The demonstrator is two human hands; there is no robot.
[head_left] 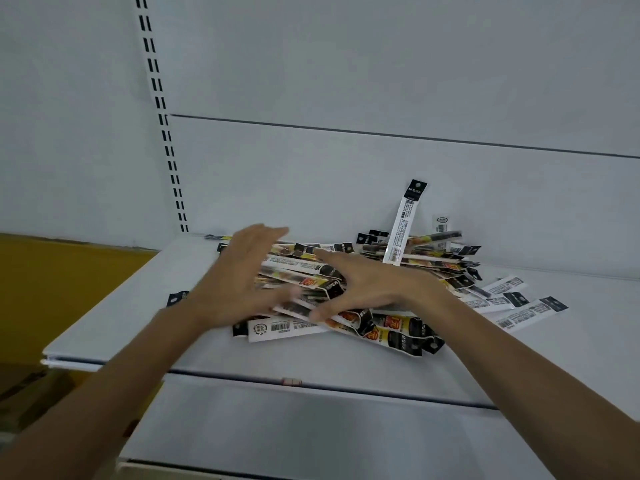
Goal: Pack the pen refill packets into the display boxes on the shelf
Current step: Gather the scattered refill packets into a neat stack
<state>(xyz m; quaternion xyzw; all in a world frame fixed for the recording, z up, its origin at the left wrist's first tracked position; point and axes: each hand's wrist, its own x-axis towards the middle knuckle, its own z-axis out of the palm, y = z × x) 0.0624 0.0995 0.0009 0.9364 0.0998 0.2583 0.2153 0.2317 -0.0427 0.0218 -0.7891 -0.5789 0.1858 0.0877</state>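
Head view: both arms reach forward over a white shelf (242, 355), where the pen refill packets (391, 336) lie in a loose, criss-crossed heap close to the back panel (346, 174). No display box shows anywhere, so the work appears to be at the gathering step, with packing not yet begun.

The left hand (242, 282) is blurred. Its fingers (273, 233) look straight and released, laid flat over the left end of the heap and holding nothing. The right hand (374, 289) arches over the middle, its fingers (329, 258) splayed wide. Thumb and forefinger span several packets without clenching on them.

The next move likely calls for squaring a handful so the packets lie parallel, then closing on the bundle. Tangled ends could snag or slip free.

The packets are long, narrow, flat sleeves of glossy film. They have black header tabs with a hang hole, white barcode backs and yellow-and-red printed fronts. They look light and slippery.

One upright packet (405, 223) leans against the panel. A few others have slid out to the right, apart from the heap.

The shelf and panel are smooth painted metal, and a slotted upright (162, 123) runs down at the left. A yellow surface (52, 289) lies beyond the shelf's left edge.
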